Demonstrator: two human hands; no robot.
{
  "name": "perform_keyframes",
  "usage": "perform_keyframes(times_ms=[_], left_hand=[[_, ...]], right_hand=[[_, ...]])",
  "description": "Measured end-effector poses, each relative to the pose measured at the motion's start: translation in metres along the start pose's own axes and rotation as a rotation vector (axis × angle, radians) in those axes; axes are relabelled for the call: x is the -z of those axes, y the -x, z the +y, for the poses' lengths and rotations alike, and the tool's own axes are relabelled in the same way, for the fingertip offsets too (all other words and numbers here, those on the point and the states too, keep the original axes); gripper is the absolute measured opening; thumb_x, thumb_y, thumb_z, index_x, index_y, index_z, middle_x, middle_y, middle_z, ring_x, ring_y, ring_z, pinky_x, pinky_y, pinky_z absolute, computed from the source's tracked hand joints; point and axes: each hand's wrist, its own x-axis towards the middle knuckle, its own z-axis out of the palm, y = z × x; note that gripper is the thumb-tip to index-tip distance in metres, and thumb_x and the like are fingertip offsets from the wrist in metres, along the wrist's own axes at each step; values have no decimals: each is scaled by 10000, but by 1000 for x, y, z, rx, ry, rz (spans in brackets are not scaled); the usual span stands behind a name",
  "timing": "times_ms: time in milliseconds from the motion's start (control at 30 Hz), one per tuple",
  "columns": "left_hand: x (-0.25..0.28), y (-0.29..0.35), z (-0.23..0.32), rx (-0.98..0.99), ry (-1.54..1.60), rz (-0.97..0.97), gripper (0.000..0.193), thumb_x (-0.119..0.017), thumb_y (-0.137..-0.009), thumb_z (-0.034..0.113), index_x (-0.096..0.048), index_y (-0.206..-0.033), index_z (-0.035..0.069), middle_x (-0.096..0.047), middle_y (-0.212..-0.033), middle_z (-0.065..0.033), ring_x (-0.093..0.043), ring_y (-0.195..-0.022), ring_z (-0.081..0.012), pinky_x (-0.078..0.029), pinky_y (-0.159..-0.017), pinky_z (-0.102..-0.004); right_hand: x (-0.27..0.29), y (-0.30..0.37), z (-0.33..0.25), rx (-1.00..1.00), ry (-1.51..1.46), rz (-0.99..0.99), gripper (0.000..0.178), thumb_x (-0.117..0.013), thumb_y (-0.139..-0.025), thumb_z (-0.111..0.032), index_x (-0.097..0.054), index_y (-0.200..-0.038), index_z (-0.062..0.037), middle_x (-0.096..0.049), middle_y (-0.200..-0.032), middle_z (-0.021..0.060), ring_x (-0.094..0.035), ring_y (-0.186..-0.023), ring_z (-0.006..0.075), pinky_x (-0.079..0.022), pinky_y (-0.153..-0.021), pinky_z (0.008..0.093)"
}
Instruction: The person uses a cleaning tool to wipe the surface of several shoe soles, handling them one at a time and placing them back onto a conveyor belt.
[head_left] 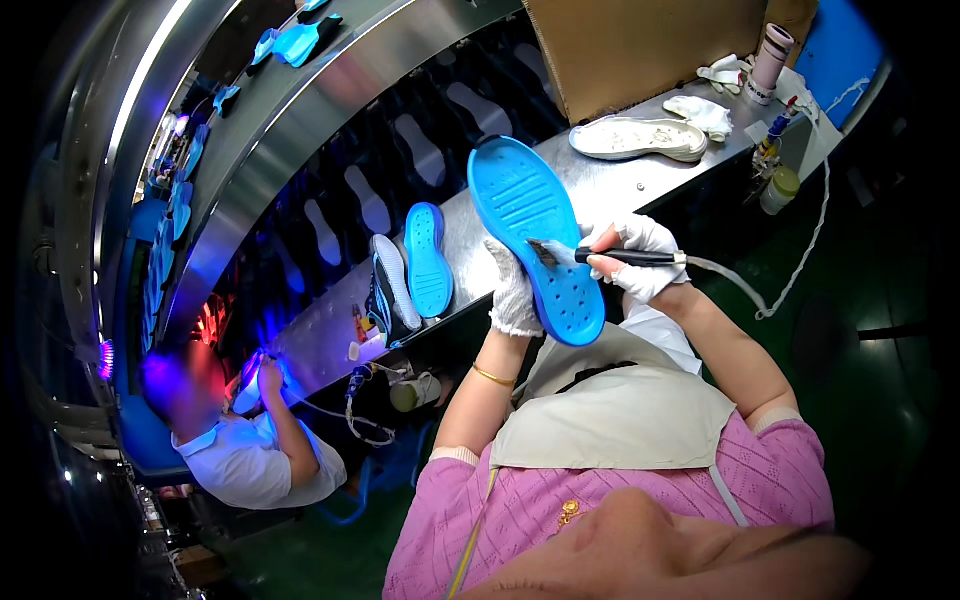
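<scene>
My left hand (513, 292), in a white glove, grips a large bright blue shoe sole (520, 195) by its left edge and holds it tilted up above the bench. My right hand (645, 250) wears a glove that leaves some fingertips bare. Its fingers pinch the black handle of a brush (632, 258), whose pale bristles meet the middle of the sole. From the handle's end a whitish tube (730, 277) runs off to the right. Left of my hands, a smaller blue sole (428, 262) lies beside a dark shoe (392, 285) with a grey bottom.
A metal bench (460, 235) runs across in front of me. On its right are a white sole (640, 138), white gloves (705, 115) and a pink bottle (771, 60), near a brown cardboard panel (650, 50). A co-worker (255, 460) sits at left, beside a curved conveyor (300, 100).
</scene>
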Motion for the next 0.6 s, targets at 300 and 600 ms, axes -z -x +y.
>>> perform_keyframes(times_ms=[300, 600], left_hand=[[-15, -29, 18, -292, 205, -170, 999, -408, -778, 832, -366, -1425, 72, -559, -1292, -179, -597, -1101, -327, -486, -978, -496], [-22, -60, 34, -397, 238, -397, 1065, -631, -643, 780, -415, -1391, 54, -546, -1311, -163, -582, -1128, -316, -413, -1074, -464]], right_hand=[[-2, -17, -5, 35, 2, -139, 139, -712, -814, 15, -643, -923, -37, -690, -944, 75, -616, -741, 97, -508, -661, 243], [10, -19, -10, -111, -212, 30, 96, -690, -819, 13, -634, -884, -31, -672, -851, 86, -630, -687, 110, -499, -592, 227]])
